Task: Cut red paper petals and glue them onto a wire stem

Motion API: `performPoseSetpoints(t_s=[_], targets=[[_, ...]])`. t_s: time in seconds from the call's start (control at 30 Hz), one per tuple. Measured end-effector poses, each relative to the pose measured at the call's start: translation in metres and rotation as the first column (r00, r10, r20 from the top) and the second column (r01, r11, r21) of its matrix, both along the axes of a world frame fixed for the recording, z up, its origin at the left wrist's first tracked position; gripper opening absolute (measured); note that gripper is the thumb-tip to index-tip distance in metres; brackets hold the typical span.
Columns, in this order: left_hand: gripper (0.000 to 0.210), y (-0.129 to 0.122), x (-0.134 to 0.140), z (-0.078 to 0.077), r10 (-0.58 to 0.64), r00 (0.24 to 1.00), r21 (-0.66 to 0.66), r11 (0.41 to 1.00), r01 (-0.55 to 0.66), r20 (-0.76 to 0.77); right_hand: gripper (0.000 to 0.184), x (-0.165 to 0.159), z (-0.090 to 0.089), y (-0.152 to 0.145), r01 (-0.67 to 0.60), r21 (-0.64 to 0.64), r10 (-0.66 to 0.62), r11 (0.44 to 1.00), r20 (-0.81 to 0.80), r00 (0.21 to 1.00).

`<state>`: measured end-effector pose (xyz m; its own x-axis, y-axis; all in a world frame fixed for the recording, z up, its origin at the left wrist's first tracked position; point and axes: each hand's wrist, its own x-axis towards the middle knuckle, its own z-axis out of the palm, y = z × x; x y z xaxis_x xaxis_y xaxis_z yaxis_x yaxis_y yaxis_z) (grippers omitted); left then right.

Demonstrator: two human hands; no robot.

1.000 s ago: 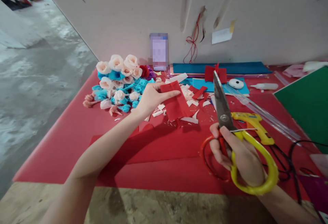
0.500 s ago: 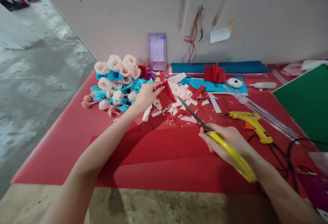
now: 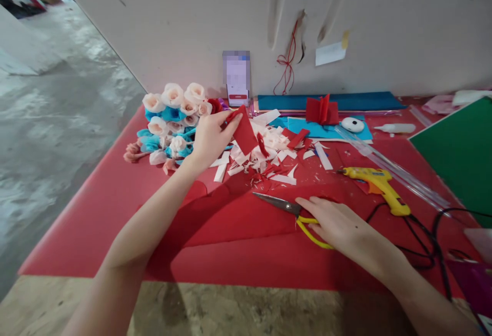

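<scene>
My left hand [image 3: 215, 133] pinches a folded piece of red crepe paper [image 3: 245, 133] between thumb and fingers, above a heap of pale and red paper scraps [image 3: 274, 144]. My right hand [image 3: 330, 221] is closed over the yellow handles of a pair of scissors [image 3: 282, 204]. Their dark blades point left, low over a long sheet of red crepe paper [image 3: 230, 221], and the fingers partly hide the handles. A small cut red piece [image 3: 263, 145] lies on the scraps just right of the held paper.
Paper flowers [image 3: 172, 116] in pale pink and blue crowd the left. A phone [image 3: 237, 80] leans on the wall. To the right are a yellow glue gun [image 3: 378, 185] with a black cord, clear sticks [image 3: 400, 172], a white tape measure-like disc [image 3: 352, 124] and a green board [image 3: 461, 156].
My right hand has brought the scissors down and turned them, away from the red paper. My left hand has moved slightly left and up with it. A small red piece now shows on the scraps.
</scene>
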<state>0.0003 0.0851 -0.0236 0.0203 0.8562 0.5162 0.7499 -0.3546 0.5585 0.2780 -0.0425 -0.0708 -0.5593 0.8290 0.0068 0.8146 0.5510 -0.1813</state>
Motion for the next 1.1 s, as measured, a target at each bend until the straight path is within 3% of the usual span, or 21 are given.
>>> performPoseSetpoints(t_s=[0.07,0.17,0.23,0.3,0.37,0.43,0.57,0.73,0.87,0.93,1.1], targets=[[0.031,-0.005,0.007,0.0,-0.109,0.959,-0.119,0.982,0.145,0.263,0.034,-0.006,0.012,0.003,0.032,0.012,-0.031,0.999,-0.049,0.998],[0.03,-0.02,0.021,0.0,-0.243,0.831,-0.234,0.886,0.4,0.5,0.029,-0.021,0.033,0.012,0.077,-0.011,-0.078,0.997,-0.155,0.985],[0.029,-0.033,0.032,0.001,-0.321,0.766,-0.296,0.785,0.544,0.557,0.032,-0.029,0.043,0.016,0.132,-0.212,-0.214,0.968,-0.433,0.876],[0.029,-0.046,0.042,0.002,-0.374,0.747,-0.359,0.701,0.616,0.55,0.036,-0.035,0.047,0.018,0.131,-0.449,-0.399,0.884,-0.579,0.711],[0.027,-0.058,0.05,0.003,-0.429,0.735,-0.4,0.638,0.658,0.524,0.035,-0.039,0.047,0.018,0.088,-0.607,-0.537,0.79,-0.615,0.577],[0.025,-0.067,0.056,0.003,-0.462,0.725,-0.402,0.617,0.677,0.511,0.027,-0.04,0.047,0.017,0.044,-0.662,-0.592,0.748,-0.636,0.496],[0.027,-0.074,0.061,0.003,-0.456,0.706,-0.366,0.628,0.686,0.542,0.016,-0.041,0.053,0.013,0.019,-0.657,-0.596,0.753,-0.671,0.441],[0.027,-0.076,0.058,0.008,-0.601,0.664,-0.416,0.518,0.748,0.445,0.015,-0.035,0.056,0.009,0.034,-0.679,-0.651,0.733,-0.687,0.324],[0.034,-0.078,0.057,0.009,-0.637,0.659,-0.395,0.529,0.752,0.401,0.02,-0.027,0.05,0.011,0.065,-0.67,-0.668,0.74,-0.719,0.19],[0.034,-0.078,0.056,0.009,-0.647,0.645,-0.37,0.529,0.764,0.408,0.026,-0.025,0.05,0.012,0.034,-0.653,-0.647,0.756,-0.74,0.184],[0.032,-0.08,0.056,0.011,-0.681,0.623,-0.353,0.515,0.781,0.384,0.017,-0.03,0.06,0.009,0.008,-0.607,-0.56,0.794,-0.728,0.394]])
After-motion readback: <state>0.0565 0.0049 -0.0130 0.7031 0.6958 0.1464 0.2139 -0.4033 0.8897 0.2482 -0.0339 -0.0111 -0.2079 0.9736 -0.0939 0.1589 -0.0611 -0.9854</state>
